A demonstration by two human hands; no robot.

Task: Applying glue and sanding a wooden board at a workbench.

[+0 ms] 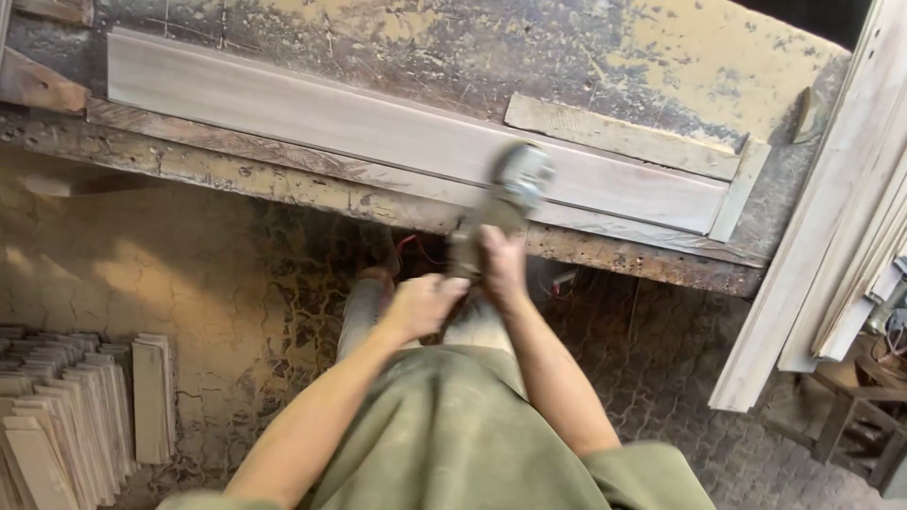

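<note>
- Right hand (pixel 501 260) wrapped around body of handheld power sander (pixel 505 203); tool blurred.
- Left hand (pixel 420 304) closed on the tool's rear end, just behind right hand.
- Sander head ahead of the grip, on long pale board (pixel 331 118) lying on worn workbench (pixel 661 66).
- Stacked wood strips (pixel 66 406) on floor, far left of the grip.

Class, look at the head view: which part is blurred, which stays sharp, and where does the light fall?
Head view: the grey handheld power tool is motion-blurred; the long pale wooden board stays sharp; warm light patches fall on the cracked floor at left.
</note>
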